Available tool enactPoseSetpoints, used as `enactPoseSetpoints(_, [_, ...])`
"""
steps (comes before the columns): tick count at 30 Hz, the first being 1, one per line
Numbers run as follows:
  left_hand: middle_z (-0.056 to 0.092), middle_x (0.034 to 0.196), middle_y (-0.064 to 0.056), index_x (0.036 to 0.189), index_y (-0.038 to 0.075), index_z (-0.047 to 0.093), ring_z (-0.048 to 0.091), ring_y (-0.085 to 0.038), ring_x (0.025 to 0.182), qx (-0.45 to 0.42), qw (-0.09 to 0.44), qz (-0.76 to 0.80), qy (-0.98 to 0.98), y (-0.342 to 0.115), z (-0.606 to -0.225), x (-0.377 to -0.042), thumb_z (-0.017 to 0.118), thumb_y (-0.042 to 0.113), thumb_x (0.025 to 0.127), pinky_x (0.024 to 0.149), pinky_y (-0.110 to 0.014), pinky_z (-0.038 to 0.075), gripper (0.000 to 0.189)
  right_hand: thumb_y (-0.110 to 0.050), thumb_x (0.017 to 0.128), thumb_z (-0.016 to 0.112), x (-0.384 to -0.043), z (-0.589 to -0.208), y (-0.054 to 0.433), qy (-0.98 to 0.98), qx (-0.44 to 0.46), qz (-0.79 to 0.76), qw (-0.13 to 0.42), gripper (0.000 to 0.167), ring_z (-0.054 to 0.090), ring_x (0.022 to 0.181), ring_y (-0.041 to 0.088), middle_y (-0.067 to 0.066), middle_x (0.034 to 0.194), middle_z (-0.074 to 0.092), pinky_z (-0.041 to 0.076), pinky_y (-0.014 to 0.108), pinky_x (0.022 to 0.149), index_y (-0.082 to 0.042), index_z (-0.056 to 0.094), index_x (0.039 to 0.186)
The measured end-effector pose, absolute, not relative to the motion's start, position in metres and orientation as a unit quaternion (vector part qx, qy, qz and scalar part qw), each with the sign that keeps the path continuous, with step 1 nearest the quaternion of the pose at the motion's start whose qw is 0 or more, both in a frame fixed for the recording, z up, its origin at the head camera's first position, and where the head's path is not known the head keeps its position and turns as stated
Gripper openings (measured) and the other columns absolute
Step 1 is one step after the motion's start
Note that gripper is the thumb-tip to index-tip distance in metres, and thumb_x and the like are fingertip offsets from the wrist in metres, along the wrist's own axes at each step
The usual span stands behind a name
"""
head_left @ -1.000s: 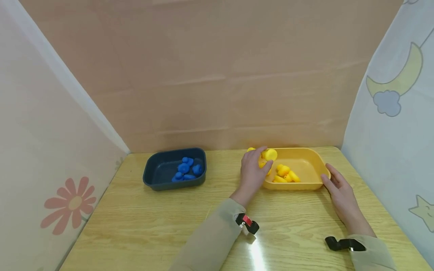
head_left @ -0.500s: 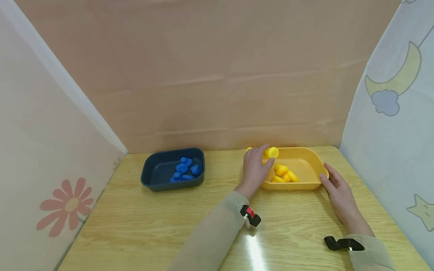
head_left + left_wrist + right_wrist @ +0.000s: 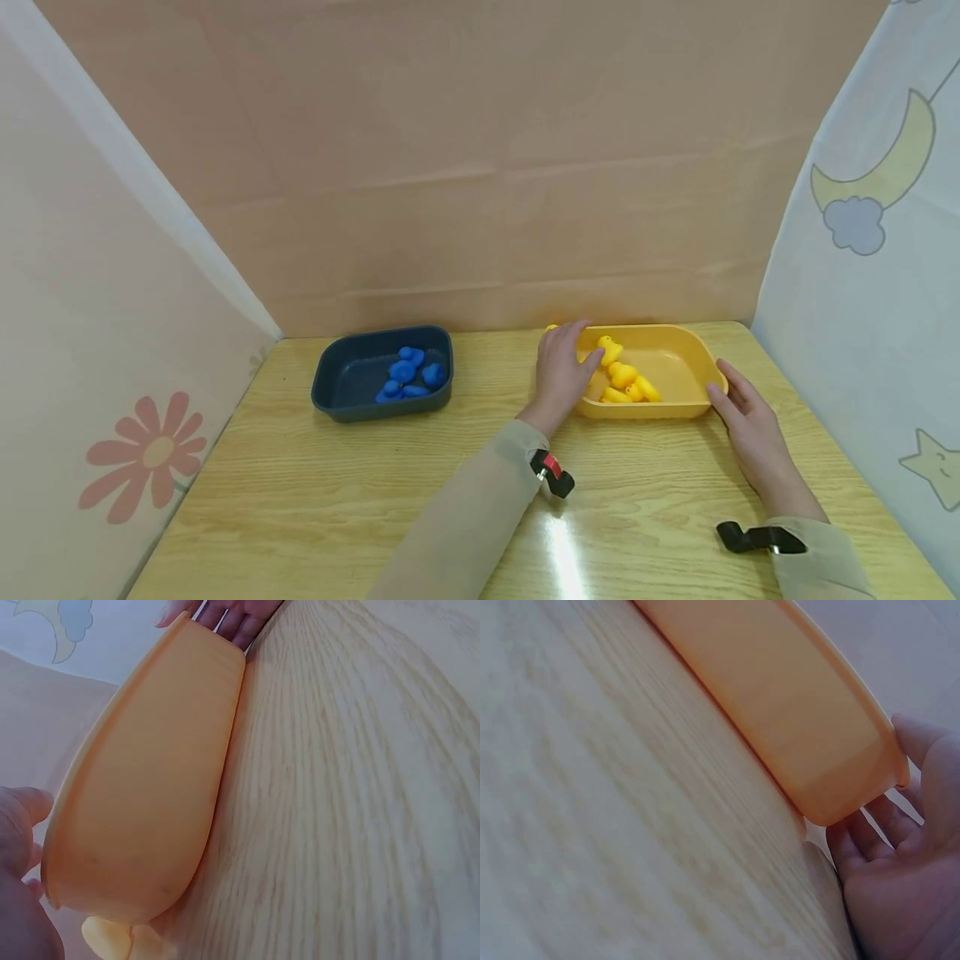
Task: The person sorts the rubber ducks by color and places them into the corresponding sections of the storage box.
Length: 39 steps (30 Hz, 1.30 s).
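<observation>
My left hand (image 3: 561,367) is over the left end of a yellow tray (image 3: 686,350), fingers loosely bent, with nothing seen between thumb and fingertips. Just beyond the thumb, a yellow toy duck (image 3: 610,350) lies in the tray. Several more small yellow toys (image 3: 630,387) are clustered in front of it. My right hand (image 3: 750,421) holds the tray's right end; in the right wrist view its thumb is at the rim and its fingers (image 3: 889,817) are against the outer wall. Past the tray's left end, partly hidden by my left hand, is another yellow toy (image 3: 109,937).
On the left of the wooden table (image 3: 360,500) stands a dark blue tray (image 3: 345,404) with several small blue toys (image 3: 402,372) in it. A brown back wall (image 3: 480,208) and printed white side sheets (image 3: 847,333) bound the table.
The yellow toy duck at my left fingertips has dropped into the tray behind the other toys, and my left hand has let go of it. My right hand stays on the tray.
</observation>
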<state>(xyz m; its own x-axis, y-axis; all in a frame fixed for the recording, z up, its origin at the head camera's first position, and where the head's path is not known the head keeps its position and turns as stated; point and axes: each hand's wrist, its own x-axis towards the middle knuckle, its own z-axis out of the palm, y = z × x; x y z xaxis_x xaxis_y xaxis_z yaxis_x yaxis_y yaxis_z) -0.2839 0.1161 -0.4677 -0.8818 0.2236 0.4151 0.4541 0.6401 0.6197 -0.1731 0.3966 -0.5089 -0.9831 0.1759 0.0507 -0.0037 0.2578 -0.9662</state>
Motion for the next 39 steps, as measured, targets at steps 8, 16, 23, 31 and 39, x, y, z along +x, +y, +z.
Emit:
enactPoseSetpoints(8, [0.067,0.152,0.002,0.153,0.019,0.064,0.054,-0.024,0.146,-0.16,0.145,-0.389,-0.896,0.109,-0.464,-0.288,0.076,0.034,0.108,0.125,-0.041,0.039,0.049,-0.041,0.118,0.051,-0.171,-0.51,0.4,-0.795,-0.057,0.6,0.075,0.073,0.001,0.168,0.018,0.007,0.184,-0.001,0.024,0.008,0.119,-0.026,0.014,0.179])
enactPoseSetpoints(16, [0.066,0.154,0.002,0.153,0.018,0.064,0.052,-0.024,0.149,-0.146,0.148,-0.42,-0.883,0.099,-0.466,-0.3,0.076,0.03,0.108,0.125,-0.044,0.04,0.048,-0.04,0.118,0.051,-0.17,-0.511,0.401,-0.791,-0.059,0.604,0.076,0.073,-0.001,0.168,0.018,0.006,0.184,-0.001,0.023,0.009,0.12,-0.026,0.014,0.179])
enactPoseSetpoints(23, [0.065,0.154,0.001,0.153,0.017,0.065,0.051,-0.025,0.149,-0.149,0.155,-0.437,-0.873,0.086,-0.474,-0.31,0.075,0.025,0.109,0.126,-0.045,0.038,0.046,-0.04,0.118,0.051,-0.168,-0.511,0.399,-0.789,-0.062,0.607,0.072,0.073,-0.003,0.168,0.021,0.007,0.184,-0.002,0.021,0.009,0.121,-0.025,0.013,0.179])
enactPoseSetpoints(31, [0.063,0.156,0.0,0.156,0.021,0.063,0.049,-0.027,0.15,-0.147,0.15,-0.43,-0.878,0.071,-0.493,-0.321,0.067,0.014,0.111,0.126,-0.047,0.037,0.045,-0.041,0.118,0.051,-0.167,-0.513,0.399,-0.796,-0.065,0.597,0.073,0.074,-0.001,0.169,0.023,0.01,0.184,-0.002,0.023,0.007,0.119,-0.023,0.013,0.179])
enactPoseSetpoints(39, [0.061,0.159,-0.006,0.158,0.015,0.059,0.048,-0.032,0.152,-0.148,0.122,-0.404,-0.895,0.061,-0.501,-0.327,0.072,0.013,0.109,0.127,-0.051,0.036,0.051,-0.043,0.118,0.051,-0.167,-0.513,0.398,-0.803,-0.065,0.587,0.076,0.074,0.0,0.169,0.025,0.012,0.184,-0.001,0.024,0.005,0.117,-0.025,0.013,0.179])
